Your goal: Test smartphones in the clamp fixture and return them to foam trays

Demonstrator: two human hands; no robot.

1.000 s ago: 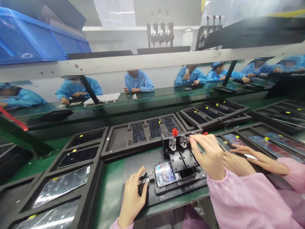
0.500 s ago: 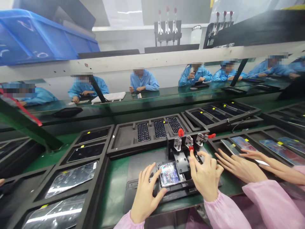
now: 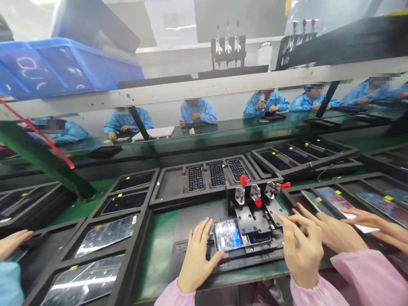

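A black clamping fixture [image 3: 255, 221] with three red-handled toggle clamps [image 3: 256, 193] stands on the green bench in front of me. A small phone part with a colourful glossy face [image 3: 228, 233] lies in its front-left nest. My left hand [image 3: 196, 255] rests flat on the fixture's base just left of that part, fingers spread, thumb near its lower edge, holding nothing. My right hand [image 3: 302, 250] hovers by the fixture's right side with fingers apart and empty.
A co-worker's two hands [image 3: 334, 238] in pink sleeves reach over the tray of glossy parts [image 3: 338, 199] at right. Black trays of panels [image 3: 105, 231] lie at left, a tray of keypads [image 3: 216, 174] behind the fixture. Another person's hand [image 3: 12, 244] shows far left. Workers in blue sit across the line.
My right hand left the clamp handles and drew back to the fixture's right side. My left hand slid right, up against the glossy part. The view shifted a little to the left.
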